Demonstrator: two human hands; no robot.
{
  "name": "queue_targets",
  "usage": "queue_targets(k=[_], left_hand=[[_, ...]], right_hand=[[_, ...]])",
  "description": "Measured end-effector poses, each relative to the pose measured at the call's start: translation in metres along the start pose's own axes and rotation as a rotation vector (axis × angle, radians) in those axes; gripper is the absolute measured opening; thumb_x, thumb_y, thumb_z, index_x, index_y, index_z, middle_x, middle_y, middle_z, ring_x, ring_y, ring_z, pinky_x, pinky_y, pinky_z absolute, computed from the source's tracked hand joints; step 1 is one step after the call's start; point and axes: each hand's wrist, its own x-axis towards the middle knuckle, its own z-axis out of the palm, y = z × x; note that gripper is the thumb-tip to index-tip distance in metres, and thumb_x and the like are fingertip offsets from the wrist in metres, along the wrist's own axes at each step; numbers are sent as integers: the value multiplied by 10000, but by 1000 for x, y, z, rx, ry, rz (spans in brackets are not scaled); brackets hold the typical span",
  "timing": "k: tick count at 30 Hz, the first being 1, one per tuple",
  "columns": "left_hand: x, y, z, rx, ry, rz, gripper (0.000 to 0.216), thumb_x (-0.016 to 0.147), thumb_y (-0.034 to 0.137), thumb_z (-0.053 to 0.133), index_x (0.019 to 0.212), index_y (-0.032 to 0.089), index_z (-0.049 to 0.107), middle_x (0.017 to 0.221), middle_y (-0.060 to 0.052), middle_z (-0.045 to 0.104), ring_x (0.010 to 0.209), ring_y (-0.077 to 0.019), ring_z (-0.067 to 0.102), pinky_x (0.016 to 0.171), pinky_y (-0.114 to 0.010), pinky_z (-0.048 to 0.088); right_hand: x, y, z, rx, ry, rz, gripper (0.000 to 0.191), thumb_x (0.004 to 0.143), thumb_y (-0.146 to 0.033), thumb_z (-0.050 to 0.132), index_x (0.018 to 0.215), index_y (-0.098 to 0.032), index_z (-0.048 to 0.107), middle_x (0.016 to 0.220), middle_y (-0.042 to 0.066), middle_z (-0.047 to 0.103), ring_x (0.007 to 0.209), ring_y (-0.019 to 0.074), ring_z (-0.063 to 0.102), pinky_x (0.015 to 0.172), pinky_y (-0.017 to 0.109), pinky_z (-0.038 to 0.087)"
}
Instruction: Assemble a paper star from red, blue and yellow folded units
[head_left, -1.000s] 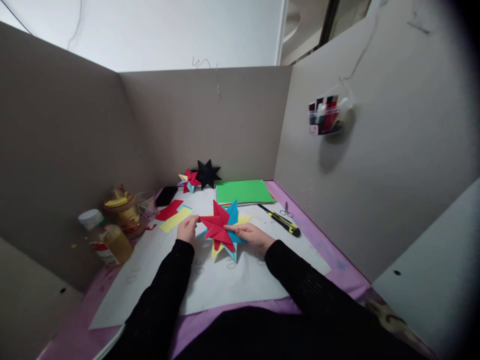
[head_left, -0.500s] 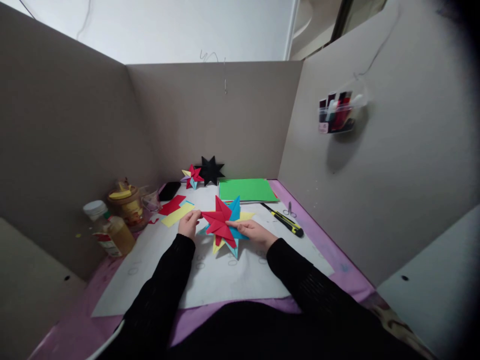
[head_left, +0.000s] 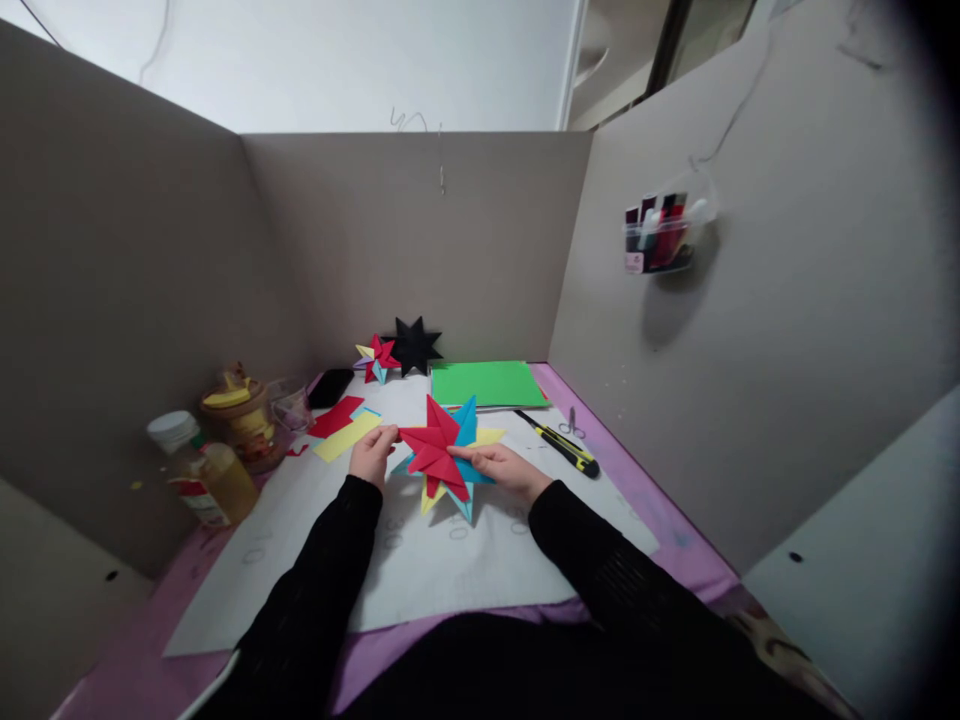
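Note:
Between my two hands is a folded paper star (head_left: 435,450) with red, blue and yellow points, held above the white sheet (head_left: 300,570). My left hand (head_left: 373,455) pinches the tip of a red point on its left side. From the right, my right hand (head_left: 510,467) grips a blue point, with the index finger laid across toward the star's red middle. Part of that blue point is covered by the fingers. Yellow and light blue points hang below the red ones.
Behind are a small multicoloured star (head_left: 378,358), a black star (head_left: 414,346), green paper (head_left: 487,385) and a phone (head_left: 331,388). Paper strips (head_left: 347,437), a glue bottle (head_left: 214,480) and a jar (head_left: 251,425) lie left; a utility knife (head_left: 562,446) and scissors (head_left: 572,425) right.
The view has shifted slightly, so everything sits a little further left and lower in it. Both hands keep the same hold on the paper star.

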Motion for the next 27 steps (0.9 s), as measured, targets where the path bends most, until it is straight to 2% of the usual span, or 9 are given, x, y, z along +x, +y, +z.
queue_targets(k=[3, 5, 9, 11, 14, 19, 27], left_hand=[[-3, 3, 4, 12, -14, 13, 331, 603, 461, 716, 681, 150, 630, 663, -5, 609, 662, -135, 545, 635, -248, 403], [-5, 4, 8, -7, -55, 18, 388, 602, 488, 722, 778, 153, 640, 734, -25, 647, 714, -154, 579, 664, -261, 426], [-10, 0, 13, -103, -274, 0, 515, 553, 450, 783, 943, 153, 625, 940, -88, 693, 894, -225, 628, 791, -334, 469], [-12, -2, 13, -90, -366, -64, 525, 514, 410, 816, 927, 139, 640, 927, -103, 706, 906, -260, 640, 817, -379, 476], [-13, -2, 10, -21, -432, -163, 491, 475, 395, 836, 847, 113, 684, 841, -108, 723, 847, -284, 660, 821, -420, 483], [-10, -5, 4, 67, -447, -209, 454, 454, 399, 842, 773, 100, 719, 736, -101, 723, 757, -277, 669, 787, -418, 497], [-9, -11, 4, 103, -413, -159, 415, 483, 389, 830, 766, 104, 725, 708, -101, 716, 685, -252, 667, 695, -371, 513]], right_hand=[[0, 0, -1, 1, 11, -16, 591, 821, -595, 488, 1241, -182, 546, 1319, 111, 517, 1247, 267, 461, 1082, 452, 273], [1, 0, -1, -13, 35, -21, 594, 820, -598, 485, 1243, -185, 543, 1321, 107, 517, 1249, 267, 459, 1084, 448, 272], [1, 1, 0, -24, 52, -31, 583, 826, -590, 481, 1244, -188, 542, 1326, 103, 516, 1244, 257, 464, 1082, 432, 286], [1, 1, 2, -21, 25, -21, 579, 828, -585, 482, 1244, -187, 541, 1316, 105, 527, 1224, 255, 484, 1074, 439, 300], [0, 0, 4, -27, -15, -7, 585, 821, -585, 494, 1244, -185, 540, 1308, 112, 534, 1208, 253, 498, 1066, 445, 312], [-1, -2, 5, -23, -71, -14, 594, 818, -587, 496, 1256, -187, 528, 1326, 112, 517, 1224, 251, 482, 1079, 444, 290], [-1, -1, 6, 13, -49, 1, 567, 816, -590, 495, 1220, -200, 567, 1271, 99, 571, 1197, 246, 507, 1067, 446, 314]])
